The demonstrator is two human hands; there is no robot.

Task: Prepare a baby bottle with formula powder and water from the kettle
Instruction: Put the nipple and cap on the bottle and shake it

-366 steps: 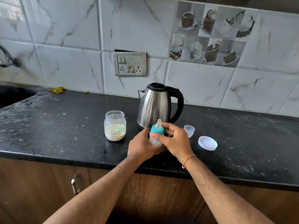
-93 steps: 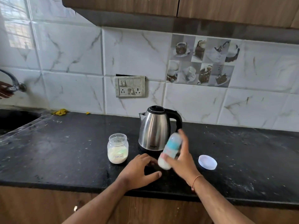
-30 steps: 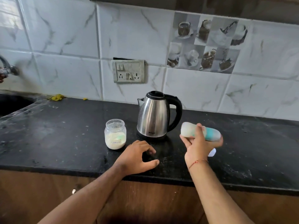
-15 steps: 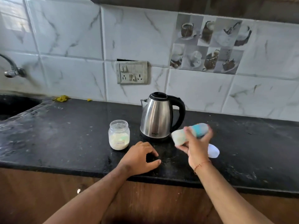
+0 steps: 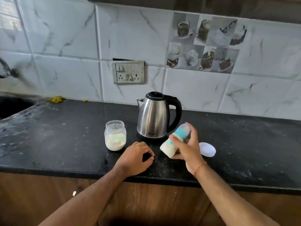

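My right hand (image 5: pixel 187 147) grips the baby bottle (image 5: pixel 169 147), which has a teal collar and a clear cap and holds milky liquid. The bottle is tilted, cap up and to the right, above the black counter (image 5: pixel 65 144). My left hand (image 5: pixel 136 158) rests on the counter near its front edge, fingers loosely curled, holding nothing. The steel kettle (image 5: pixel 153 116) with a black handle stands just behind both hands. A glass jar of formula powder (image 5: pixel 115 136) stands open to the kettle's left.
A white jar lid (image 5: pixel 208 150) lies on the counter right of my right hand. A switch and socket plate (image 5: pixel 128 72) is on the tiled wall. A tap (image 5: pixel 6 69) and sink (image 5: pixel 11 106) are at far left. Yellow scraps (image 5: pixel 56 99) lie by the wall.
My right hand has swung the bottle from lying sideways to a tilt with the cap up, moving it left and down. My left hand has stayed on the counter.
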